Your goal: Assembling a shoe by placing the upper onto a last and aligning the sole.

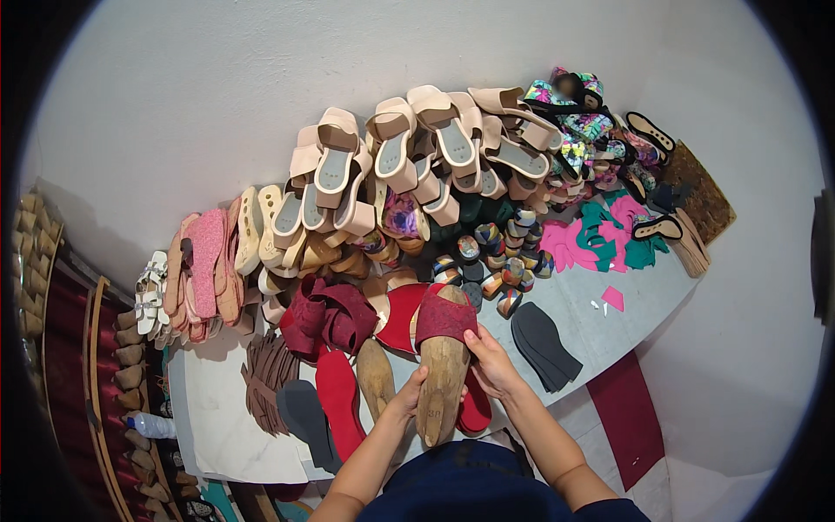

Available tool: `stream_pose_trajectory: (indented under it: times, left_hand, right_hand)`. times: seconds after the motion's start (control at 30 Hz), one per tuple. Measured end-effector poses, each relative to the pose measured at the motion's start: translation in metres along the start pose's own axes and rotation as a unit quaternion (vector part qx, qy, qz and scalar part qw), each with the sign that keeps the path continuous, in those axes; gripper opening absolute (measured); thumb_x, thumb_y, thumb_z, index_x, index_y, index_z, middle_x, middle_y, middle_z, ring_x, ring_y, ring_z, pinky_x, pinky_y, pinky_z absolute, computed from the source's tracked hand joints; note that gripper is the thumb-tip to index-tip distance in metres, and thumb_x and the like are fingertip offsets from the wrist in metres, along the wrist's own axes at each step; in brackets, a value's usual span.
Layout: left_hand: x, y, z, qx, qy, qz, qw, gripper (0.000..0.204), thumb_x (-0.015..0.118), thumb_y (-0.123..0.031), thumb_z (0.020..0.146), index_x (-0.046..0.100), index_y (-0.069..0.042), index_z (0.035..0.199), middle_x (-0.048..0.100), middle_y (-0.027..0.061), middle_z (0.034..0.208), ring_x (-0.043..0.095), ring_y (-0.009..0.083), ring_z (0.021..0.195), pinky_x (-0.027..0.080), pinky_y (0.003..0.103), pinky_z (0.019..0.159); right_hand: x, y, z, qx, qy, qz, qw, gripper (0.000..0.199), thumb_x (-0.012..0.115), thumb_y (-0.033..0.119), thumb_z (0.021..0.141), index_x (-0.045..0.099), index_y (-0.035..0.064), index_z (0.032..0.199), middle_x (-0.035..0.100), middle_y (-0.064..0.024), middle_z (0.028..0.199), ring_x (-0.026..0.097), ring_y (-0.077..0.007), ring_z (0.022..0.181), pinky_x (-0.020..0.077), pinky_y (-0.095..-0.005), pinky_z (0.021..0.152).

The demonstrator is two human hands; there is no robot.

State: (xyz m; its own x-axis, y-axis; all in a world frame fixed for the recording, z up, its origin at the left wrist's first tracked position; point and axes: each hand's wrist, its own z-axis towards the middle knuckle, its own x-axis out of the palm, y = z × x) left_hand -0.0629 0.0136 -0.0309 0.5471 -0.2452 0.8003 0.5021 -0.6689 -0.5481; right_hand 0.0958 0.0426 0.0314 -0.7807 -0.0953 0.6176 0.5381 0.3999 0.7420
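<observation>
Gripping a wooden shoe form (441, 383) with a dark red strap (445, 315), the left hand (410, 396) and right hand (492, 361) close around its sides above a cluttered worktable (600, 335).

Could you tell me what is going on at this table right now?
A person holds a wooden shoe last with both hands: the left hand cups its lower side, the right hand grips beside a dark red strap stretched over its front. Red insoles, dark grey soles and a second last lie around it on the table. Finished beige sandals are stacked against the wall.
</observation>
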Motion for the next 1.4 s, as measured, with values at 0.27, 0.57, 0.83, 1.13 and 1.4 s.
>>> stream_pose_trajectory:
  times: [0.27, 0.57, 0.83, 1.13, 1.4]
  left_hand:
    - [-0.012, 0.001, 0.006, -0.022, 0.014, -0.021, 0.999, 0.087, 0.057, -0.065, 0.061, 0.039, -0.001, 0.118, 0.055, 0.0183, 0.093, 0.056, 0.0287, 0.083, 0.048, 0.038, 0.074]
    - [-0.010, 0.001, 0.003, -0.006, 0.040, 0.008, 0.999, 0.089, 0.059, -0.063, 0.061, 0.038, -0.001, 0.120, 0.055, 0.0207, 0.096, 0.058, 0.0283, 0.085, 0.048, 0.038, 0.076]
    - [0.017, -0.020, -0.002, 0.027, 0.083, 0.032, 0.996, 0.078, 0.065, -0.046, 0.069, 0.031, 0.002, 0.120, 0.053, 0.0176, 0.101, 0.059, 0.0254, 0.086, 0.050, 0.035, 0.074]
    - [0.032, -0.030, -0.010, -0.019, 0.042, 0.266, 0.963, 0.092, 0.067, -0.044, 0.068, 0.016, 0.002, 0.129, 0.037, 0.0143, 0.121, 0.040, 0.0204, 0.110, 0.034, 0.032, 0.092]
    - [0.010, -0.020, -0.005, -0.027, 0.031, 0.292, 0.956, 0.109, 0.067, -0.045, 0.066, -0.008, -0.004, 0.133, 0.016, 0.0149, 0.134, 0.021, 0.0218, 0.123, 0.023, 0.032, 0.099]
  right_hand:
    - [0.003, -0.002, 0.002, -0.013, -0.021, 0.015, 1.000, 0.040, 0.042, 0.021, 0.090, 0.031, 0.0046, 0.125, 0.046, -0.0083, 0.116, 0.044, -0.0155, 0.106, 0.0333, -0.0309, 0.092]
    - [-0.005, 0.006, 0.000, 0.019, 0.018, 0.027, 0.999, 0.038, 0.044, 0.021, 0.089, 0.035, 0.0044, 0.122, 0.046, -0.0081, 0.116, 0.043, -0.0174, 0.108, 0.0317, -0.0338, 0.094]
    - [-0.052, 0.019, 0.011, -0.045, -0.021, -0.308, 0.950, 0.050, 0.039, 0.033, 0.090, 0.032, -0.0016, 0.125, 0.036, -0.0117, 0.128, 0.035, -0.0188, 0.117, 0.0232, -0.0295, 0.099]
    - [0.024, 0.111, 0.035, -0.202, 0.121, -0.796, 0.557, 0.035, 0.044, 0.034, 0.085, 0.056, 0.0056, 0.102, 0.060, -0.0127, 0.092, 0.054, -0.0296, 0.087, 0.0383, -0.0350, 0.082]
    - [0.029, 0.093, 0.071, -0.030, 0.326, -0.747, 0.579, 0.028, 0.042, 0.031, 0.085, 0.058, 0.0090, 0.093, 0.059, -0.0169, 0.083, 0.056, -0.0328, 0.080, 0.0424, -0.0403, 0.072]
